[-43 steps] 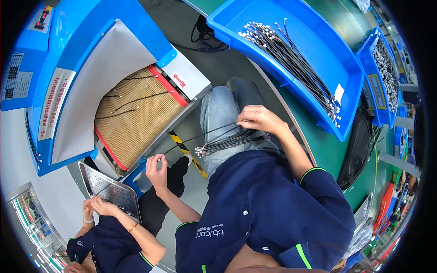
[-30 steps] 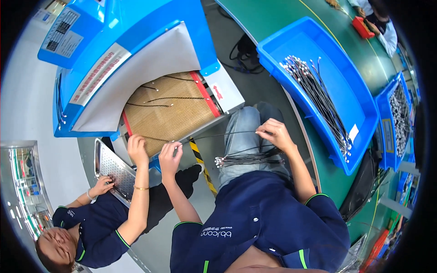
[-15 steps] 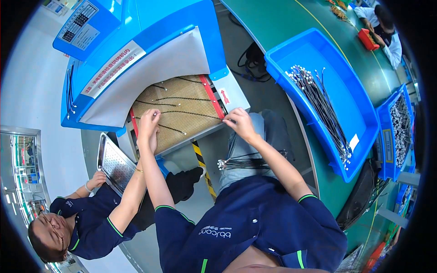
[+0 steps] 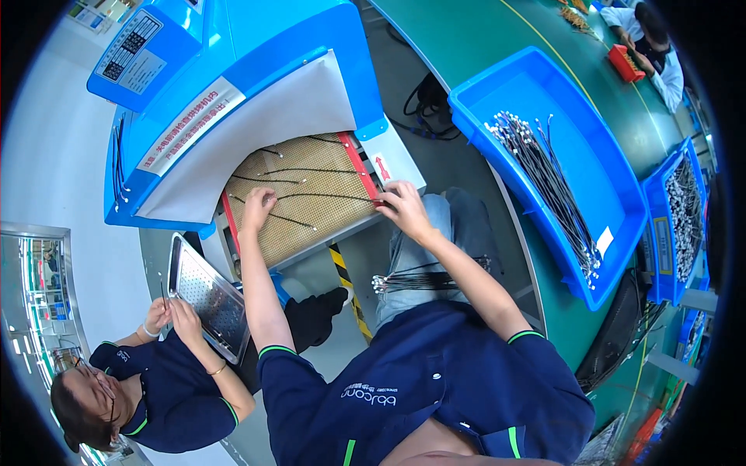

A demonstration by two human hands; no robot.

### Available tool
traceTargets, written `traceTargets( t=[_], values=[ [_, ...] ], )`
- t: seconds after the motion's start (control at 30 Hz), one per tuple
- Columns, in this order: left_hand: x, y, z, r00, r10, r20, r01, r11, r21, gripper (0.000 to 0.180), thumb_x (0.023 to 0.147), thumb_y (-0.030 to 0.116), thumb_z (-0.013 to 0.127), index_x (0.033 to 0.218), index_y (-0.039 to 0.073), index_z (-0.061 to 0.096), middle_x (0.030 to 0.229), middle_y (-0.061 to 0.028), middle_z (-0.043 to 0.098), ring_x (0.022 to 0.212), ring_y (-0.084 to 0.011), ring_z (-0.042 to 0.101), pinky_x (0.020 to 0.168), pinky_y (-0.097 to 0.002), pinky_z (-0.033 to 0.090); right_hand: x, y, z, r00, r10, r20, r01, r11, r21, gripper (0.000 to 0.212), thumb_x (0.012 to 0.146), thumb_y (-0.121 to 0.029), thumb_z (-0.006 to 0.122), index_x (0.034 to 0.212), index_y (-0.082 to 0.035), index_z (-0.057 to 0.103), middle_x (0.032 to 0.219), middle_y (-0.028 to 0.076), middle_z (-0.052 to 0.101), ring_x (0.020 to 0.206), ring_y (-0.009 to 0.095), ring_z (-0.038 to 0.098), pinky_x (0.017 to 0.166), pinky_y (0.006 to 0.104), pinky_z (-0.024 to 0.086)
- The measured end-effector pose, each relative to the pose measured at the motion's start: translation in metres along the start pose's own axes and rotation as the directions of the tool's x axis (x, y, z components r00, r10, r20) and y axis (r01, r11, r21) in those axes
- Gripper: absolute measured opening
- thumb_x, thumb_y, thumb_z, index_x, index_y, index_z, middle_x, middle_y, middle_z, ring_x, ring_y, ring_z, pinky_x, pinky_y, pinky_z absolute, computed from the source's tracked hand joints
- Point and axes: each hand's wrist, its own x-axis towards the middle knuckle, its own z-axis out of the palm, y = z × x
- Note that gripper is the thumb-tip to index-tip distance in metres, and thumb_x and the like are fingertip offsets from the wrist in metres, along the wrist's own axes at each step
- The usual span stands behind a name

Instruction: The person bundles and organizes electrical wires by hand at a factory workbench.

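Note:
A thin black cable (image 4: 326, 196) with small pale ends is stretched across a tan mesh conveyor belt (image 4: 311, 221). My left hand (image 4: 258, 210) has its fingers closed at the cable's left end, over the belt. At the belt's red right edge, my right hand (image 4: 402, 208) pinches the other end. Several similar cables lie apart on the mesh, some reaching under the white curtain (image 4: 256, 116) of a blue machine (image 4: 287, 31). On my lap rests a bundle of black cables (image 4: 423, 279) with white connectors.
At my left a co-worker (image 4: 183, 330) handles a thin cable beside a perforated metal tray (image 4: 198, 279). To my right, a blue bin (image 4: 606, 171) with many cables stands on a green table (image 4: 435, 27). Another person (image 4: 660, 70) sits beyond, near a red box (image 4: 624, 64).
The co-worker's arm has drawn back from the belt to beside the metal tray, and both their hands are now together there. My hands stay almost in place at the cable's ends.

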Motion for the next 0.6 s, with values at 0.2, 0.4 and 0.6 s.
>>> traceTargets(
  t=[0.2, 0.4, 0.6],
  values=[
    [-0.021, 0.036, 0.017, 0.960, 0.000, -0.281, -0.027, 0.996, -0.090, 0.024, 0.087, 0.012, 0.059, 0.109, 0.002, 0.059, 0.115, -0.0162, 0.054, 0.112, -0.0333, 0.051, 0.098, -0.0390, 0.039, -0.076, 0.035, -0.043, 0.898, 0.180, 0.401, -0.195, 0.981, -0.005, 0.016, 0.081, -0.018, 0.067, 0.092, -0.006, 0.066, 0.094, 0.009, 0.062, 0.095, 0.028, 0.057, 0.084, 0.0381, 0.046],
    [-0.074, 0.115, 0.088, 0.996, 0.007, -0.086, -0.040, 0.918, -0.394, 0.020, 0.086, 0.011, 0.059, 0.104, 0.004, 0.061, 0.109, -0.0118, 0.059, 0.107, -0.0287, 0.055, 0.095, -0.0363, 0.041, -0.117, 0.051, -0.042, 0.777, 0.250, 0.578, -0.260, 0.963, -0.068, 0.016, 0.080, -0.018, 0.067, 0.090, -0.006, 0.066, 0.094, 0.009, 0.062, 0.096, 0.028, 0.057, 0.085, 0.0381, 0.046],
    [-0.118, 0.160, 0.144, 0.975, 0.119, 0.189, -0.004, 0.855, -0.519, 0.024, 0.089, 0.018, 0.057, 0.109, 0.005, 0.060, 0.112, -0.0129, 0.057, 0.110, -0.0307, 0.052, 0.096, -0.0375, 0.040, -0.115, 0.046, -0.037, 0.704, 0.273, 0.656, -0.264, 0.958, -0.115, 0.013, 0.078, -0.015, 0.067, 0.088, -0.007, 0.065, 0.093, 0.009, 0.061, 0.096, 0.028, 0.057, 0.084, 0.0387, 0.045]
  ],
)
